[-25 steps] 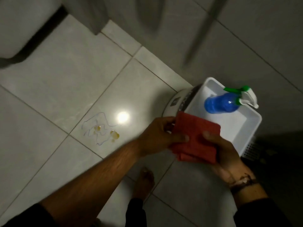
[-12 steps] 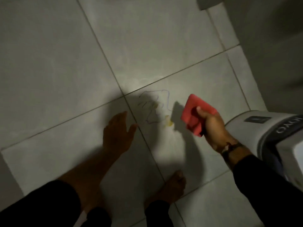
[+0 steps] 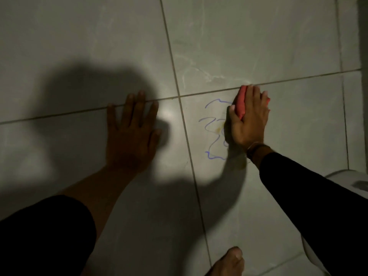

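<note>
My right hand (image 3: 251, 124) lies flat on a folded red cloth (image 3: 241, 102) and presses it onto the grey tiled floor (image 3: 219, 36). Its fingers are straight and point away from me, and the thumb runs along the cloth's left edge. Most of the cloth is hidden under the palm. Just left of that hand a blue scribble (image 3: 211, 124) marks the tile, with a faint yellowish stain (image 3: 219, 127) inside it. My left hand (image 3: 131, 132) rests spread and flat on the floor to the left, holding nothing.
A bare foot (image 3: 229, 261) stands at the bottom edge. The rounded white edge of a device (image 3: 348, 180) shows at the right behind my sleeve. A pale wall base (image 3: 363, 26) runs down the far right. Grout lines cross between my hands.
My right hand has come down from mid-air and now presses the red cloth on the floor beside the scribble. My left hand has settled flat on the tile. The view has moved closer.
</note>
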{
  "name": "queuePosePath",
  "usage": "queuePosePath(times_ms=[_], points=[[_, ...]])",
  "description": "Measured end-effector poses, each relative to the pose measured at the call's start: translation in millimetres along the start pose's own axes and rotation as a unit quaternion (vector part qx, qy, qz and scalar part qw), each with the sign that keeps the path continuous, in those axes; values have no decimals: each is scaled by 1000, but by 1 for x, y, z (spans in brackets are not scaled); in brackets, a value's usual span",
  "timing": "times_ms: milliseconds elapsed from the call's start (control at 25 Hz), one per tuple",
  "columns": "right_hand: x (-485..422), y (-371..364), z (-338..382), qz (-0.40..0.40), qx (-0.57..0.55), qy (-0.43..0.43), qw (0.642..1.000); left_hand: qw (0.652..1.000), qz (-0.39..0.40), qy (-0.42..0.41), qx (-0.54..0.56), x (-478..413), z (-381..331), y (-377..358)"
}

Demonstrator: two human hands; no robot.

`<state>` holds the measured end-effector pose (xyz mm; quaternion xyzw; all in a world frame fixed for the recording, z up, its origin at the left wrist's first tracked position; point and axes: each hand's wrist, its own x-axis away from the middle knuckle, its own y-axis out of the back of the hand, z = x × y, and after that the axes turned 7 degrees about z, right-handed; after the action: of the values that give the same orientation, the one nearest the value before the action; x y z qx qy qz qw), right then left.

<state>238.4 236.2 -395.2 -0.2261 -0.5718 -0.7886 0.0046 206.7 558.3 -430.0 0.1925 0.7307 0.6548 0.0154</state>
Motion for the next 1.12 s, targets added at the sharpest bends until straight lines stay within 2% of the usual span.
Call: queuePosePath(times_ms=[120,160,280,360,440,480,560,600,640,680,760,840,920,960,1040,1120], points=[[-34,0,39,-55,-17,-34,998,1000,-27,-4,7,0,2,-9],[-45,-5,63,-64,-7,-20,998,999,-33,-5,1,-1,2,-10],[-15,-42,108,-55,77,148,984,999,-44,-4,8,-1,-1,-10],[65,-67,90,36,145,218,964,999,-45,3,12,-1,-1,-9],[142,-62,44,98,196,204,954,999,-43,3,15,-1,-2,-8],[154,-54,21,100,191,174,961,999,-41,2,16,-1,-2,-7],[118,-37,5,76,127,67,987,999,-37,1,18,-1,-1,-8],[79,-31,13,34,85,21,996,999,-35,3,15,-1,-1,-9],[39,-28,32,1,63,8,998,999,-35,2,7,-1,0,-10],[13,-32,53,-18,63,34,997,999,-36,1,2,-2,1,-12],[22,-60,75,-28,120,148,981,999,-37,-2,8,-2,2,-14],[100,-83,58,58,159,223,960,999,-30,1,14,-2,3,-10],[162,-70,12,104,177,183,961,1000,-19,2,6,-2,1,-8],[160,-58,-11,91,168,138,972,1000,-16,1,6,-2,0,-8],[106,-31,-25,41,94,1,995,1000,-12,5,15,0,1,-6],[25,-17,3,-42,63,-46,996,1000,-13,6,10,0,1,-6]])
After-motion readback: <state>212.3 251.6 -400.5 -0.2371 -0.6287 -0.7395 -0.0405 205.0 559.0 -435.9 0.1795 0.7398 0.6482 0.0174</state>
